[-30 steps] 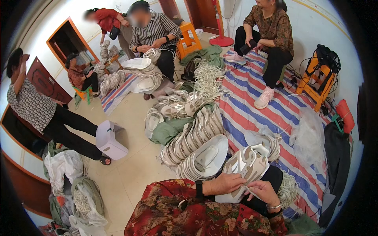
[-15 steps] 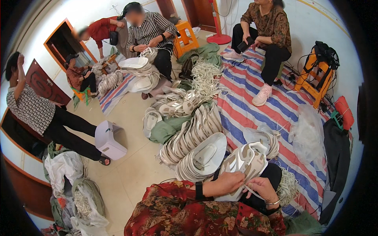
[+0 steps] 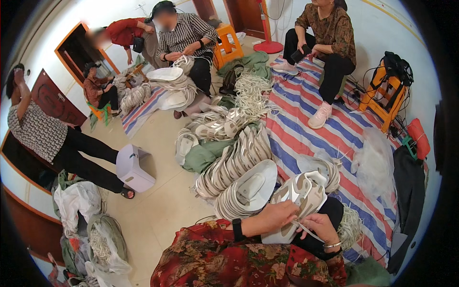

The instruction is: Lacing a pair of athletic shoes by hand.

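A beige and white shoe upper [image 3: 292, 190] rests on my lap, its open collar facing away from me. My left hand [image 3: 278, 215] is closed over its near part, with the fingertips pinched at the eyelet edge. Close beside it, my right hand [image 3: 321, 226] pinches a flat pale shoelace [image 3: 311, 233], whose loose end hangs below the fingers. The fingertips of both hands nearly meet, and the exact eyelet between them is hidden. Just left of the upper stands a nested stack of shoe uppers [image 3: 246, 189]. A bundle of pale laces [image 3: 351, 225] lies right of my lap.
More uppers [image 3: 234, 153] and a lace heap [image 3: 251, 93] lie ahead. A striped sheet [image 3: 306, 124] covers the floor at right, bearing a clear plastic bag [image 3: 374, 160] and an orange stool [image 3: 382, 95]. A lilac stool [image 3: 131, 167] stands left. Several other people sit or stand around.
My hands stay at the upper with only a slight shift of the fingers. The person standing at left has raised both hands to the head; the view has shifted slightly.
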Demonstrator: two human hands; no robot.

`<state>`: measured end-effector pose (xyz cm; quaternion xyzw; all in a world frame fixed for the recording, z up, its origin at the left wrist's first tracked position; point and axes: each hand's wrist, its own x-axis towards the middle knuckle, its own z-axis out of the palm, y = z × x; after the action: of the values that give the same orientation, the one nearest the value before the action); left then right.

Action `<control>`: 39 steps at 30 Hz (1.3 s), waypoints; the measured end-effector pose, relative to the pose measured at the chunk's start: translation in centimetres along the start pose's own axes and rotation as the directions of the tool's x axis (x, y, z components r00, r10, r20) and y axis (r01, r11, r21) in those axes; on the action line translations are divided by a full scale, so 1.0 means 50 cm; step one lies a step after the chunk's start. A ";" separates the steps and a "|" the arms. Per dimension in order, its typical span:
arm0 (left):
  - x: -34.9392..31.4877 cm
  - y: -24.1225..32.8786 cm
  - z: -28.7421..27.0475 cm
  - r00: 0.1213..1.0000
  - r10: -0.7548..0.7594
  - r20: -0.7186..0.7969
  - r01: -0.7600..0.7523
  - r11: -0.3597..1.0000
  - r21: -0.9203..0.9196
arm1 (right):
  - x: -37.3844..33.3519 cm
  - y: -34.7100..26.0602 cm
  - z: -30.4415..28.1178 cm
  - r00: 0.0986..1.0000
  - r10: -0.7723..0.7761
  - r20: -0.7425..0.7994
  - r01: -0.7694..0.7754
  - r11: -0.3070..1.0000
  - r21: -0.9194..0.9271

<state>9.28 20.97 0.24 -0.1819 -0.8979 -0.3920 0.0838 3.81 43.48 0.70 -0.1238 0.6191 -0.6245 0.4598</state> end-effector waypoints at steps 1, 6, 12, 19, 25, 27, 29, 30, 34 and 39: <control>0.000 0.003 0.001 1.000 0.002 0.000 -0.002 1.000 -0.002 | 0.000 -0.001 0.000 1.000 0.000 -0.003 0.000 1.000 -0.001; -0.002 0.010 0.000 0.988 0.104 0.114 -0.116 0.987 0.111 | 0.002 0.009 0.005 1.000 -0.005 -0.022 0.006 1.000 0.027; -0.004 -0.005 0.016 0.973 0.124 0.196 -0.146 0.984 0.099 | 0.001 0.016 0.003 0.999 -0.029 -0.019 0.029 0.999 0.024; 0.010 0.009 0.024 0.985 0.073 0.156 -0.078 0.996 0.030 | -0.002 0.012 0.002 1.000 -0.005 -0.001 0.005 0.999 0.039; 0.000 0.002 0.024 0.991 0.034 0.128 -0.036 0.999 0.012 | 0.000 0.012 0.001 1.000 -0.024 0.005 0.023 0.998 0.057; -0.007 -0.001 0.017 0.996 0.049 0.072 -0.050 0.999 0.012 | 0.001 0.015 0.000 0.999 -0.038 0.016 0.037 0.998 0.056; -0.008 0.018 -0.007 0.999 -0.001 0.050 0.000 1.000 0.024 | 0.000 0.014 -0.001 0.999 -0.044 0.017 0.042 0.997 0.065; -0.009 0.025 -0.015 0.998 -0.051 0.023 0.050 0.998 0.038 | -0.001 0.013 -0.001 0.998 -0.051 0.022 0.049 0.996 0.070; -0.016 0.025 -0.022 0.984 -0.150 0.096 0.155 0.987 -0.043 | -0.001 0.008 -0.003 0.999 -0.038 0.024 0.037 0.998 0.058; 0.035 0.049 -0.036 0.869 -0.329 0.370 0.291 0.944 0.158 | 0.004 0.017 -0.009 0.996 -0.061 0.065 0.055 0.994 0.090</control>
<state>8.65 21.65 3.62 -0.1057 -0.9317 -0.3121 -0.1528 3.73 43.79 -0.23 -0.1424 0.5711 -0.6599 0.4671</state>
